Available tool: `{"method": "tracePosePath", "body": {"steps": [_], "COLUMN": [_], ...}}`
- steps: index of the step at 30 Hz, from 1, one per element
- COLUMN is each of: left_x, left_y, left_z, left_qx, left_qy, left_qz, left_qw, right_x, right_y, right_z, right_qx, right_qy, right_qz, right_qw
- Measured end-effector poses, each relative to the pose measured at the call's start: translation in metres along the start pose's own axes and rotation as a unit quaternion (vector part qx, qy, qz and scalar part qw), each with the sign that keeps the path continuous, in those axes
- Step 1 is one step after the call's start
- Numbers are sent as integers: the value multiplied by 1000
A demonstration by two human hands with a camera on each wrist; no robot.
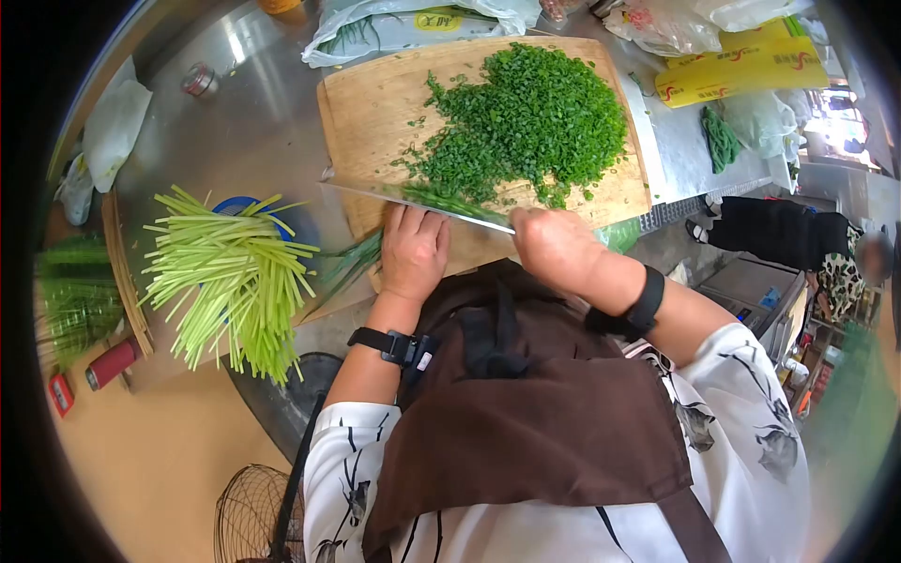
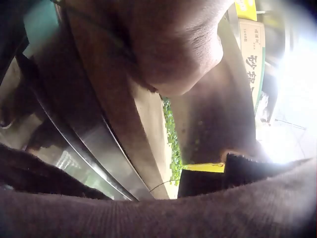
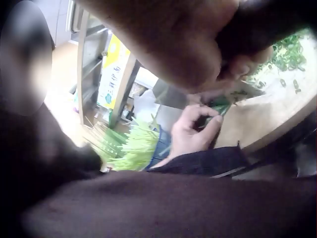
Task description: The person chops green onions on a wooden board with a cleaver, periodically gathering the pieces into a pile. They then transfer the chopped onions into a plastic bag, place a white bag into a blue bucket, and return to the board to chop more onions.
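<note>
From the left hand (image 1: 413,255), curled onto the scallions (image 1: 357,260), their long uncut stalks slant toward eight o'clock, while the right hand (image 1: 556,246), clamped around the knife (image 1: 375,191), angles its blade toward ten.

In the head view the light is bright and even, with white glare at the far right and soft streaks on the steel counter (image 1: 253,113); the rim bends and blackens. The left wrist view is murky, blown out at right. The right wrist view is hazy, its near part dark and blurred.
</note>
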State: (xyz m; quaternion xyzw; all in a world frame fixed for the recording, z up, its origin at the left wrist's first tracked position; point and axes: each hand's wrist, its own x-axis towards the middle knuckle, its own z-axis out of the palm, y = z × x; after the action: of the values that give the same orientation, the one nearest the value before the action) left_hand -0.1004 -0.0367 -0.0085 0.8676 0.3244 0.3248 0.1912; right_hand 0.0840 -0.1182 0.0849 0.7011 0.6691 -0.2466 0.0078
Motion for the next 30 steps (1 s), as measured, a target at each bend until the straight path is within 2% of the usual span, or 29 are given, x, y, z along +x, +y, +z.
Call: {"method": "tracePosePath", "body": {"steps": [2,6,10,16,19,20,22,25,26,30], "left_x": [-5,0,-6,-6,-11,-8,-8,-10,-8,-7], "left_y": [-4,-5,-5,-4,-2,-3,-2,-4,-5,-5], "left_z": [3,3,1,0,-2,-2,-3,-4,-4,-6], "left_qx": [-13,7,12,-21,-13,-7,-3,23,34,5], "left_qy": [-22,5,-3,-7,-6,2,-13,-7,0,-15], "left_qz": [-23,6,-4,-14,-17,-18,-20,-3,9,-3], "left_qw": [999,1000,1000,1000,1000,1000,1000,1000,999,1000], "right_x": [13,-5,-42,3,5,2,-18,-41,-41,-4], "right_y": [-4,3,-3,-8,-1,2,-1,-4,-3,3], "right_z": [-4,-6,-37,0,5,0,-18,-34,-29,9], "right_qx": [22,28,-1,26,41,35,26,-6,4,35], "right_qy": [1,43,-12,-11,68,71,60,-17,-30,30], "right_qz": [-18,-41,-10,7,-61,-59,-60,-17,6,-51], "right_qw": [1000,998,1000,1000,995,995,996,1000,1000,998]}}
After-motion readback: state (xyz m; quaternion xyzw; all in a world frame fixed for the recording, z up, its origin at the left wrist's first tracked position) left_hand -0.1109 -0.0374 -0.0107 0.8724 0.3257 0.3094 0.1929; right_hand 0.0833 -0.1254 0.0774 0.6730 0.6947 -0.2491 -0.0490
